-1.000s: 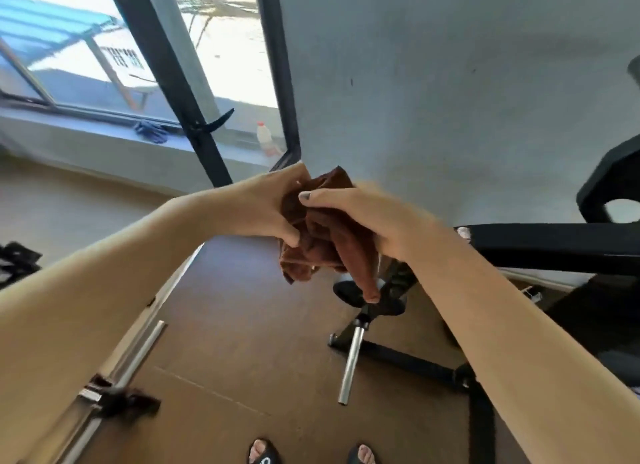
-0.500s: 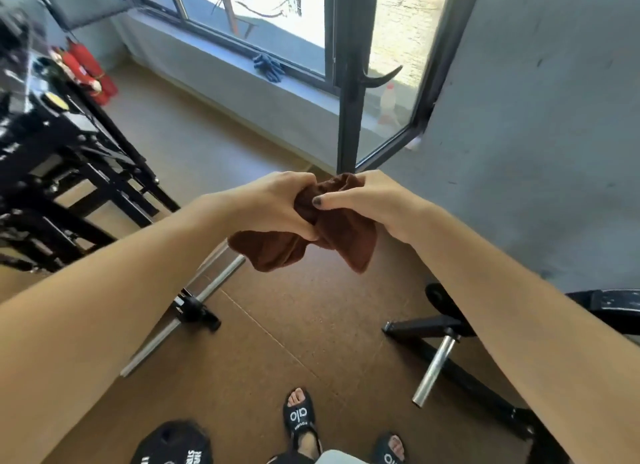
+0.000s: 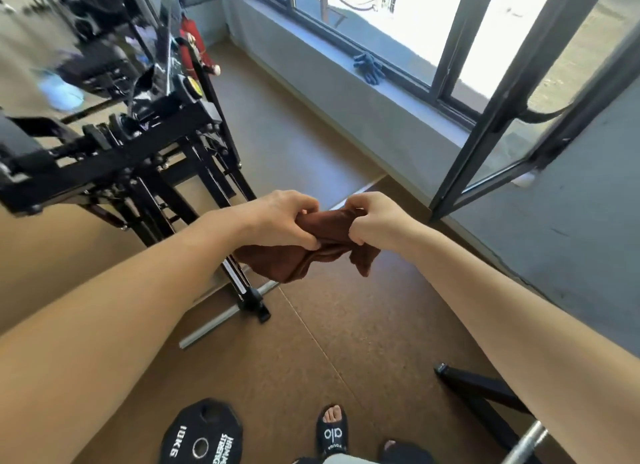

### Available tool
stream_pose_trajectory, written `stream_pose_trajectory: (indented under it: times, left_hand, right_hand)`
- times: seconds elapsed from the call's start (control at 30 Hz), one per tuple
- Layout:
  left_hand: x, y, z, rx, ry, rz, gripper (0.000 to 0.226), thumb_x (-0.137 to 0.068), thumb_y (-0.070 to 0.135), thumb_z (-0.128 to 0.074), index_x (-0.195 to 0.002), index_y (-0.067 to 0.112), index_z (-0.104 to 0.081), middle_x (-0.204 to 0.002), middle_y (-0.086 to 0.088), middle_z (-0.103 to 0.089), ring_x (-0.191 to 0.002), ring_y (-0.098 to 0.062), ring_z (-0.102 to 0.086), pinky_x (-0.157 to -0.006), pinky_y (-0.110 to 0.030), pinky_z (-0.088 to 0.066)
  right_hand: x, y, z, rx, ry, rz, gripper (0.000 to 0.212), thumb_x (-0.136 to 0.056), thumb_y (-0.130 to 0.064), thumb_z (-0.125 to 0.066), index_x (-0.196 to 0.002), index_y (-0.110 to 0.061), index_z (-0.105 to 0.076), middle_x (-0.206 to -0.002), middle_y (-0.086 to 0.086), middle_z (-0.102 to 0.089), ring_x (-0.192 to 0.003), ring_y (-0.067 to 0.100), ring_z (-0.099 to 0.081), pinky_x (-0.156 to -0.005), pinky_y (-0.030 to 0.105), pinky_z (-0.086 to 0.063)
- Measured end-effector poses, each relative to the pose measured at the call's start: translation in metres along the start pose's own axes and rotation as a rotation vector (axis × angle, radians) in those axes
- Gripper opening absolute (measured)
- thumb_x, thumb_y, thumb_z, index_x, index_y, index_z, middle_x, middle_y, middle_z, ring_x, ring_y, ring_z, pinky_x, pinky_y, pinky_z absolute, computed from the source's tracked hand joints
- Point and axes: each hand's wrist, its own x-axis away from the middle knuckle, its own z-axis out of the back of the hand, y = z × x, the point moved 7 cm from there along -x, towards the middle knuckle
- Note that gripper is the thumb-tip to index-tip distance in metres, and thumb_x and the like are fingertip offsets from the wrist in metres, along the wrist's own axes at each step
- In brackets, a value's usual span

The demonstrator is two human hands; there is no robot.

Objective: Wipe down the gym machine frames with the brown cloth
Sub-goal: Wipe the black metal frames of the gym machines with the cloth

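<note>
The brown cloth (image 3: pixel 304 255) is bunched between both hands in front of me, above the floor. My left hand (image 3: pixel 284 221) grips its left part with curled fingers, and my right hand (image 3: pixel 377 221) pinches its right end. A loose corner hangs below the right hand. The black gym machine frame (image 3: pixel 114 158) stands at the left, its legs reaching down behind my left forearm. Neither hand touches the frame.
A black 10 kg weight plate (image 3: pixel 202 436) lies on the brown floor near my sandalled feet (image 3: pixel 330 429). A second black frame (image 3: pixel 485 394) with a steel bar sits at the lower right. An open window (image 3: pixel 519 110) and grey wall are at the right, and a dark glove (image 3: pixel 369 67) lies on the sill.
My view has swung left, bringing the black machine frame and weight plate into sight. The hands have pulled slightly apart, stretching the cloth between them.
</note>
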Motion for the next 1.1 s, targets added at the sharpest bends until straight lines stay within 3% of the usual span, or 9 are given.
stream_pose_trajectory:
  times: [0.07, 0.17, 0.3, 0.4, 0.47, 0.63, 0.8, 0.9, 1.1]
  left_hand:
    - [0.000, -0.020, 0.012, 0.004, 0.012, 0.027, 0.023, -0.080, 0.038, -0.078, -0.091, 0.025, -0.063, -0.086, 0.001, -0.067, -0.081, -0.016, -0.066, -0.077, -0.043, -0.061]
    - [-0.002, -0.047, 0.031, 0.009, 0.051, 0.070, 0.025, -0.080, 0.044, -0.077, -0.089, 0.025, -0.063, -0.085, 0.002, -0.067, -0.081, -0.016, -0.066, -0.078, -0.044, -0.060]
    - [-0.011, -0.079, 0.056, 0.012, 0.099, 0.111, 0.023, -0.087, 0.049, -0.070, -0.096, 0.028, -0.068, -0.093, 0.004, -0.067, -0.086, -0.012, -0.064, -0.083, -0.041, -0.058]
    - [-0.023, -0.102, 0.079, -0.020, 0.168, 0.145, 0.019, -0.093, 0.046, -0.064, -0.098, 0.028, -0.069, -0.096, 0.004, -0.066, -0.088, -0.010, -0.060, -0.087, -0.041, -0.055]
    - [-0.032, -0.117, 0.097, -0.028, 0.235, 0.179, 0.017, -0.095, 0.045, -0.062, -0.096, 0.029, -0.068, -0.095, 0.006, -0.065, -0.088, -0.010, -0.060, -0.088, -0.042, -0.054]
    - [-0.051, -0.148, 0.146, -0.055, 0.333, 0.275, 0.014, -0.095, 0.048, -0.058, -0.093, 0.037, -0.066, -0.089, 0.013, -0.064, -0.085, -0.008, -0.060, -0.080, -0.039, -0.055]
    - [-0.045, -0.185, 0.167, -0.054, 0.341, 0.390, 0.015, -0.092, 0.044, -0.064, -0.084, 0.031, -0.065, -0.082, 0.012, -0.062, -0.080, -0.010, -0.060, -0.072, -0.034, -0.050]
    - [-0.029, -0.215, 0.165, -0.053, 0.313, 0.491, 0.021, -0.091, 0.049, -0.063, -0.080, 0.031, -0.064, -0.080, 0.011, -0.063, -0.076, -0.009, -0.060, -0.066, -0.032, -0.050]
    - [0.011, -0.271, 0.184, -0.122, 0.399, 0.654, 0.024, -0.097, 0.053, -0.053, -0.081, 0.036, -0.057, -0.082, 0.013, -0.059, -0.080, -0.017, -0.061, -0.077, -0.042, -0.056]
  right_hand:
    - [-0.015, -0.016, -0.006, 0.045, 0.004, 0.046, 0.032, -0.073, 0.006, -0.046, -0.075, -0.022, -0.059, -0.076, 0.004, -0.061, -0.082, 0.029, -0.063, -0.065, 0.032, -0.053]
    - [-0.036, -0.037, -0.014, 0.035, -0.022, 0.094, 0.039, -0.066, 0.006, -0.032, -0.081, -0.017, -0.061, -0.080, 0.020, -0.068, -0.072, 0.043, -0.071, -0.060, 0.050, -0.061]
    - [-0.073, -0.061, -0.022, 0.037, -0.062, 0.114, 0.047, -0.048, -0.009, -0.023, -0.076, -0.020, -0.059, -0.078, 0.024, -0.066, -0.060, 0.046, -0.070, -0.037, 0.040, -0.052]
    - [-0.111, -0.081, -0.022, 0.097, -0.076, 0.150, 0.043, -0.060, 0.004, -0.027, -0.073, -0.023, -0.058, -0.077, 0.013, -0.066, -0.068, 0.041, -0.069, -0.051, 0.035, -0.056]
    - [-0.139, -0.097, -0.018, 0.150, -0.076, 0.188, 0.039, -0.071, 0.008, -0.035, -0.071, -0.025, -0.055, -0.081, 0.001, -0.060, -0.084, 0.032, -0.059, -0.057, 0.025, -0.042]
    - [-0.205, -0.136, -0.002, 0.143, -0.113, 0.253, 0.039, -0.076, 0.005, -0.037, -0.081, -0.025, -0.061, -0.089, 0.008, -0.065, -0.073, 0.029, -0.063, -0.050, 0.023, -0.041]
    - [-0.250, -0.174, -0.016, 0.184, -0.209, 0.325, 0.037, -0.081, 0.002, -0.041, -0.088, -0.025, -0.065, -0.082, -0.001, -0.059, -0.074, 0.021, -0.055, -0.049, 0.020, -0.034]
    - [-0.263, -0.189, -0.043, 0.216, -0.299, 0.355, 0.035, -0.078, 0.001, -0.041, -0.084, -0.025, -0.064, -0.082, 0.001, -0.060, -0.076, 0.024, -0.056, -0.052, 0.021, -0.036]
    - [-0.278, -0.236, -0.097, 0.225, -0.345, 0.451, 0.041, -0.082, 0.001, -0.040, -0.095, -0.026, -0.068, -0.090, 0.001, -0.064, -0.084, 0.026, -0.061, -0.060, 0.026, -0.049]
